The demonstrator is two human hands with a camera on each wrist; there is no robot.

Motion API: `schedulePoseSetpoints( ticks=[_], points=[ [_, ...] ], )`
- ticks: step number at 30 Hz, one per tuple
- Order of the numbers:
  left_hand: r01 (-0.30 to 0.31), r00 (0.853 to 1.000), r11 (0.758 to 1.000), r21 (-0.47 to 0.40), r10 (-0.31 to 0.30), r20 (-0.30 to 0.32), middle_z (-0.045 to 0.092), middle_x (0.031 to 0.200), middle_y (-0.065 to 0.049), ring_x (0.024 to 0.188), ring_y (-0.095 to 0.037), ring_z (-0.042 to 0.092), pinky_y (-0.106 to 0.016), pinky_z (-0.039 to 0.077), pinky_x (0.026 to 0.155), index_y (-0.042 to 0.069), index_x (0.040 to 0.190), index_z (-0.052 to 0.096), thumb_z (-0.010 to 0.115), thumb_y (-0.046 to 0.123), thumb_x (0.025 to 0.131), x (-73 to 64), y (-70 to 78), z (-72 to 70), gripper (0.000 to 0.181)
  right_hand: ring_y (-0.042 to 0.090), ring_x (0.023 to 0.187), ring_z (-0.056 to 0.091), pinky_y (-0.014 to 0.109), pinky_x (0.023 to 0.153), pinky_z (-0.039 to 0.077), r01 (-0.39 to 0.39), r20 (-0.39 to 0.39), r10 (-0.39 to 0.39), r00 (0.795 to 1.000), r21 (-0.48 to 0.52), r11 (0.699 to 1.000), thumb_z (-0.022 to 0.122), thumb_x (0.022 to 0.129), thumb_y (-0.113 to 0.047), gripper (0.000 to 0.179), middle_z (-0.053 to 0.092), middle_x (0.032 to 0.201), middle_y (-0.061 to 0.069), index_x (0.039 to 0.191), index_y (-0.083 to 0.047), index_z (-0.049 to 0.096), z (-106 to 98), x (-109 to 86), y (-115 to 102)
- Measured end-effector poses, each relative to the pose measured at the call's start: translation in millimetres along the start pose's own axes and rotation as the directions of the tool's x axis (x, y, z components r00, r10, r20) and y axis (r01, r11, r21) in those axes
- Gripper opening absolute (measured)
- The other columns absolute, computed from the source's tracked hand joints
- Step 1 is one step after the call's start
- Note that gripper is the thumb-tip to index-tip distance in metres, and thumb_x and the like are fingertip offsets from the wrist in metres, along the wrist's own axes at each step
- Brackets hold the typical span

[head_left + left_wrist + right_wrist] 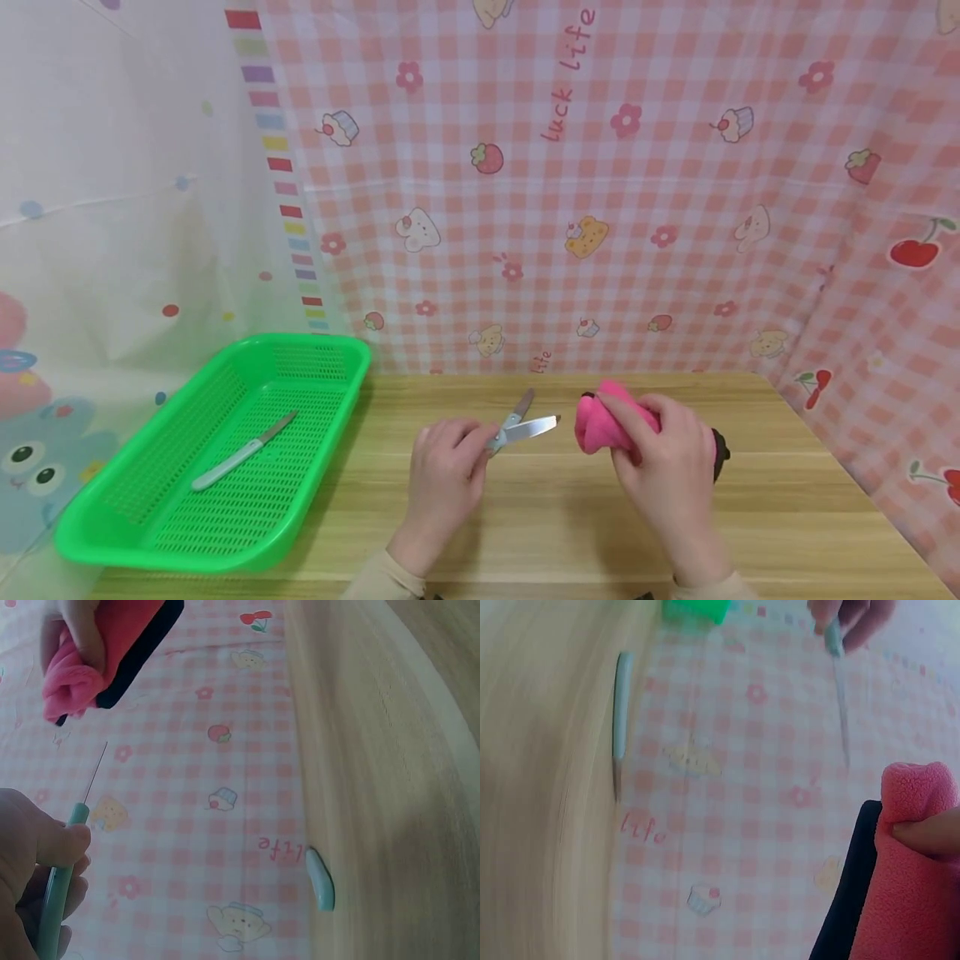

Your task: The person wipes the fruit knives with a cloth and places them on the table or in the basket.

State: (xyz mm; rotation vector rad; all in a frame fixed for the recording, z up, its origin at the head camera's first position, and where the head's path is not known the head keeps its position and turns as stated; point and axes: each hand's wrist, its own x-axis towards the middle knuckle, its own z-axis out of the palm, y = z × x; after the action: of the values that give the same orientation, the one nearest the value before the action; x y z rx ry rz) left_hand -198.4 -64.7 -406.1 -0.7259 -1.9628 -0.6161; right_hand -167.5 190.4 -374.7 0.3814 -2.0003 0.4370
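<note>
My left hand grips a small knife by its pale blue-green handle. The blade points right, towards the other hand, and stands apart from the cloth. In my right hand is a bunched pink fleecy cloth, with a long black piece running along one side of it. The thumb presses into the cloth close to its rolled end. Just beyond the left hand a second knife lies on the table, its handle partly covered by the held knife in the head view.
A green perforated basket stands on the left of the wooden table. Inside it lies a third knife with a pale handle. Pink checked sheeting hangs behind the table and along its right side.
</note>
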Motion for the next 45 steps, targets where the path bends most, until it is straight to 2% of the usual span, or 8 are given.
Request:
schedulePoseSetpoints(
  ticks=[8, 15, 22, 31, 45],
  points=[
    [0.0, 1.0, 1.0, 0.007, 0.0, 0.019, 0.067, 0.087, -0.001, 0.078, -0.019, 0.062, -0.031, 0.041, 0.064, 0.012, 0.095, 0.075, 0.082, 0.008, 0.077, -1.1, 2.4, 1.3, 0.02, 0.036, 0.086, 0.056, 0.056, 0.074, 0.041, 0.039, 0.052, -0.044, 0.998, 0.083, 0.996, 0.073, 0.066, 0.0, 0.053, 0.061, 0.1, 0.014, 0.112, -0.026, 0.074, 5.6, -4.3, -21.7],
    [-0.029, 1.0, 0.999, 0.014, 0.029, -0.001, 0.067, 0.086, 0.0, 0.077, -0.018, 0.062, -0.03, 0.04, 0.063, 0.013, 0.096, 0.075, 0.081, 0.008, 0.078, -0.2, 3.9, 1.4, 0.019, 0.034, 0.083, 0.057, 0.053, 0.071, 0.041, 0.102, 0.012, -0.104, 0.994, 0.116, 0.988, 0.071, 0.064, 0.001, 0.054, 0.062, 0.097, 0.012, 0.111, -0.026, 0.075, 14.2, -7.3, -30.8],
    [-0.04, 0.999, 0.999, 0.015, 0.04, 0.001, 0.067, 0.087, 0.0, 0.077, -0.017, 0.062, -0.029, 0.039, 0.062, 0.014, 0.096, 0.074, 0.081, 0.008, 0.078, 0.6, 6.2, 1.1, 0.021, 0.034, 0.084, 0.058, 0.053, 0.074, 0.044, 0.093, 0.079, -0.102, 0.992, 0.117, 0.989, 0.075, 0.065, 0.001, 0.054, 0.062, 0.099, 0.013, 0.112, -0.026, 0.074, 17.4, -11.1, -33.6],
    [-0.082, 0.997, 0.997, -0.01, 0.082, -0.014, 0.067, 0.086, 0.002, 0.076, -0.017, 0.062, -0.028, 0.039, 0.062, 0.015, 0.098, 0.075, 0.078, 0.009, 0.08, 0.9, 11.7, 1.5, 0.019, 0.032, 0.08, 0.057, 0.051, 0.072, 0.045, 0.144, 0.04, -0.151, 0.988, 0.145, 0.979, 0.071, 0.065, 0.001, 0.055, 0.061, 0.096, 0.012, 0.112, -0.027, 0.074, 23.5, -14.8, -39.8],
    [-0.116, 0.993, 0.993, 0.01, 0.116, -0.026, 0.066, 0.086, 0.002, 0.074, -0.016, 0.061, -0.027, 0.036, 0.06, 0.014, 0.096, 0.075, 0.075, 0.009, 0.082, 1.8, 16.8, -0.5, 0.015, 0.033, 0.079, 0.058, 0.053, 0.072, 0.044, 0.098, 0.072, -0.105, 0.992, 0.088, 0.991, 0.072, 0.064, 0.001, 0.052, 0.062, 0.097, 0.011, 0.108, -0.028, 0.076, 28.1, -20.5, -39.0]
  ],
)
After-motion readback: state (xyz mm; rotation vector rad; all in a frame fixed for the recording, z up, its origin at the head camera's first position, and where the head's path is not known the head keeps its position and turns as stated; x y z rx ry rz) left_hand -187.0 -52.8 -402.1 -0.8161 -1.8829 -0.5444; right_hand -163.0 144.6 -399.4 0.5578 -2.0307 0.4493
